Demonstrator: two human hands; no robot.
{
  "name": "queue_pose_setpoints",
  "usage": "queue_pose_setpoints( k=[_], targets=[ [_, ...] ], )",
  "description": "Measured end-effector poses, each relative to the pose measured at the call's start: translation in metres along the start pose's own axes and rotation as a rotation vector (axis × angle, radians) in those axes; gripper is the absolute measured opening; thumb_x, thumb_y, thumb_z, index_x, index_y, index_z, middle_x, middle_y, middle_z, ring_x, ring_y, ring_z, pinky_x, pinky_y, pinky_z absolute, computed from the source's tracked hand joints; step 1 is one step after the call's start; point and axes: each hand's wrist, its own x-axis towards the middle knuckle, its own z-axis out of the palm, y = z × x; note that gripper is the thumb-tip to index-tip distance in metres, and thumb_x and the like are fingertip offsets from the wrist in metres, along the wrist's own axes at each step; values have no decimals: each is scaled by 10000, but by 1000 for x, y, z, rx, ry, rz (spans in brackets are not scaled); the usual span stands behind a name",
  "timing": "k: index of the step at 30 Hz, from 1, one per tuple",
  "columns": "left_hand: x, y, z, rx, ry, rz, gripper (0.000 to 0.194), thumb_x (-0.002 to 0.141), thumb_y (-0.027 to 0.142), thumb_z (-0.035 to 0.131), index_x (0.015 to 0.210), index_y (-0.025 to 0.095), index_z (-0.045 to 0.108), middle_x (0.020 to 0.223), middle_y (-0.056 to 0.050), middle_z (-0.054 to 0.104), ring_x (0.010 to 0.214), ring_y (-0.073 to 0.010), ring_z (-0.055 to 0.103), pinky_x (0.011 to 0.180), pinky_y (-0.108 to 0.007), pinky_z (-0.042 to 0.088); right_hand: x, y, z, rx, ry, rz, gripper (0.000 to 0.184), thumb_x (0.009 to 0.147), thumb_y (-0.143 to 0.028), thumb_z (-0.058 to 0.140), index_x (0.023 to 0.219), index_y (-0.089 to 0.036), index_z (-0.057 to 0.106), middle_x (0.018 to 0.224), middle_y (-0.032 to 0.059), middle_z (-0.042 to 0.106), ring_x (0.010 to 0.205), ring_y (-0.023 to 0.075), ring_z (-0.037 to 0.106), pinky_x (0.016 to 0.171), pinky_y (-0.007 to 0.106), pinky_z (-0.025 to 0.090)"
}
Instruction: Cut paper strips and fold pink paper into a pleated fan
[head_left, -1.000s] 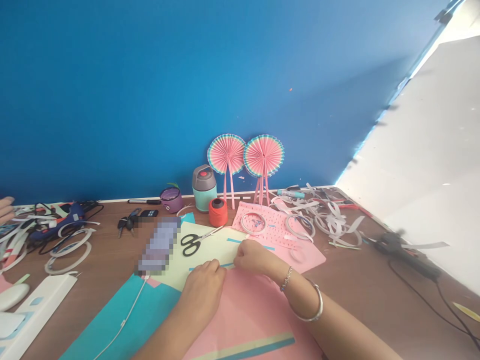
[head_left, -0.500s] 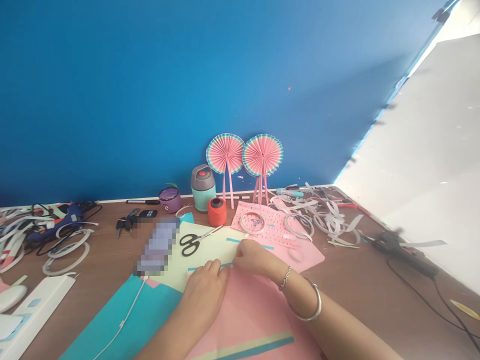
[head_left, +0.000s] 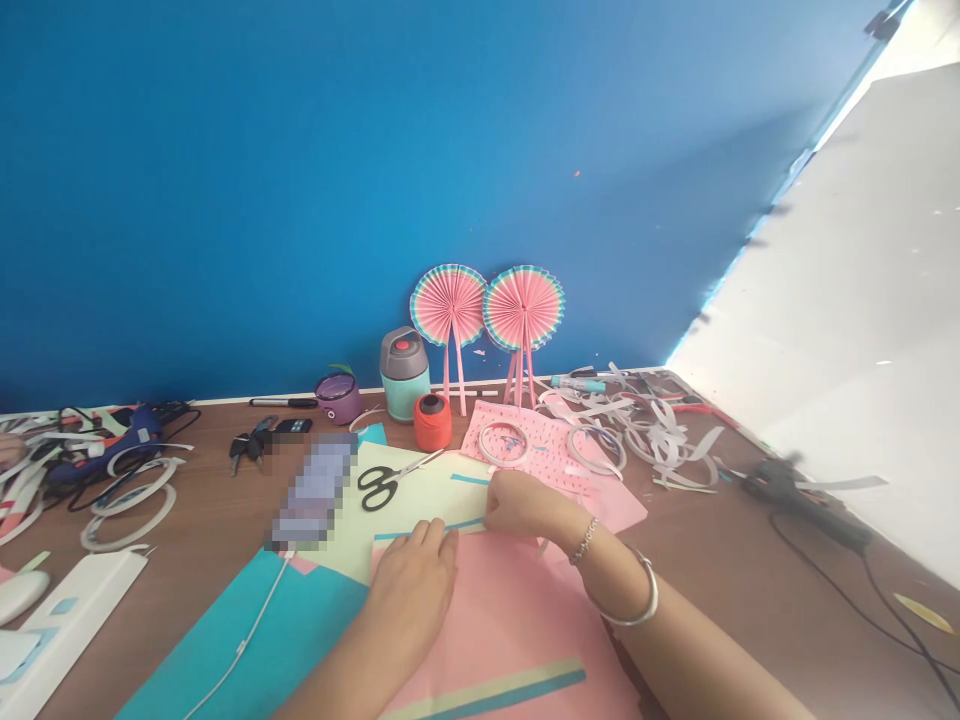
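Observation:
A pink paper sheet [head_left: 510, 610] lies before me, with a teal strip [head_left: 465, 524] along its far edge and a cream-and-teal band [head_left: 517, 692] near its front. My left hand [head_left: 416, 570] rests flat on the sheet, fingertips at the far edge. To its right, my right hand [head_left: 521, 505] is closed with its knuckles up, pressed at the teal strip; whatever its fingers pinch is hidden. Beyond the hands, black-handled scissors [head_left: 390, 482] lie on a pale yellow sheet [head_left: 341, 540].
Two pink paper fans [head_left: 450, 305] lean on the blue wall behind a teal flask [head_left: 406, 385] and a red spool [head_left: 433, 422]. Tape rolls [head_left: 503, 443], tangled white strips [head_left: 664, 430], a glue gun [head_left: 810, 505], a blurred phone [head_left: 315, 490] and a power strip [head_left: 90, 620] surround the papers.
My right hand has slid a little to the right along the teal strip, uncovering more of it. My left hand stays in nearly the same place on the pink sheet.

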Motion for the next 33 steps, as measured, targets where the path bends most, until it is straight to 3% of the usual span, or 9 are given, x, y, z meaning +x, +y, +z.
queue_pose_setpoints(
  k=[7, 13, 24, 33],
  targets=[
    [0, 0, 3, 21, 14, 5, 384, 905, 86, 361, 1239, 153, 539, 984, -91, 604, 942, -256, 581, 753, -406, 508, 4, 18, -13, -67, -51, 41, 73, 535, -109, 542, 560, -171, 512, 571, -3, 473, 552, 143, 482, 461, 234, 294],
    [0, 0, 4, 40, 6, 5, 386, 908, 102, 381, 1259, 148, 533, 1001, -98, 608, 951, -253, 585, 758, -401, 516, 8, 30, -16, -96, -64, 73, 153, 520, -98, 546, 530, -178, 417, 533, -28, 410, 518, 117, 445, 443, 225, 250],
    [-1, 0, 4, 88, 10, 13, 391, 909, 98, 356, 1248, 158, 540, 981, -91, 605, 934, -238, 576, 737, -361, 492, 12, 32, -15, -111, -69, 75, 211, 531, -98, 555, 510, -182, 363, 528, -40, 365, 493, 97, 396, 443, 228, 235],
    [-1, -1, 7, 91, 43, 18, 380, 903, 100, 363, 1231, 146, 549, 963, -92, 606, 909, -239, 574, 719, -361, 482, 13, 29, -9, -191, -29, 72, 99, 562, -129, 581, 576, -169, 491, 564, -19, 428, 539, 125, 461, 476, 228, 289]
  ],
)
